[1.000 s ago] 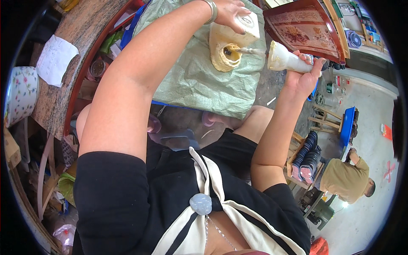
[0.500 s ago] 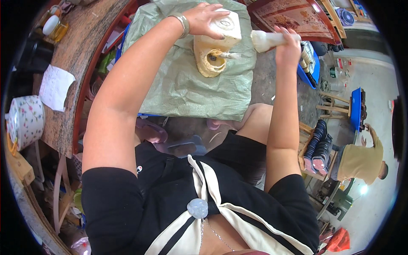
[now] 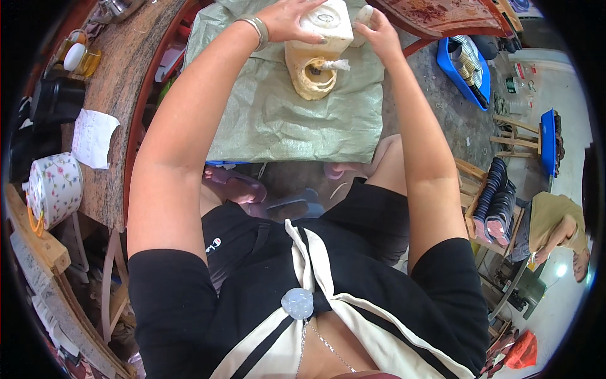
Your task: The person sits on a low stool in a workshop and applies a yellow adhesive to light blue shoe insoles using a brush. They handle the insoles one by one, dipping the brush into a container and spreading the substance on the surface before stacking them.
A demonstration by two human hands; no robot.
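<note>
A cream plastic jug (image 3: 305,55) stands at the far part of the covered table. Its near side has a round opening with a crusted, yellowish rim. A pale stick-like piece (image 3: 336,64) pokes out of that opening. My left hand (image 3: 293,20) grips the jug's upper left, thumb on the near side and fingers over the top. Just right of the jug, my right hand (image 3: 380,36) is closed round a white brush-like tool (image 3: 364,15). The tool's lower end is partly hidden behind the jug.
Green woven sheeting (image 3: 290,136) covers the table. On the left, a stone-topped counter (image 3: 104,196) holds a floral pot (image 3: 58,186), a paper (image 3: 93,139) and a jar (image 3: 82,60). A blue crate (image 3: 447,72) lies at right. Beyond the stacked shoe soles (image 3: 499,205), another person (image 3: 552,221) works.
My right hand has brought the white tool left and away from me, beside the jug. My left hand stays on the jug. The other person has lowered an arm.
</note>
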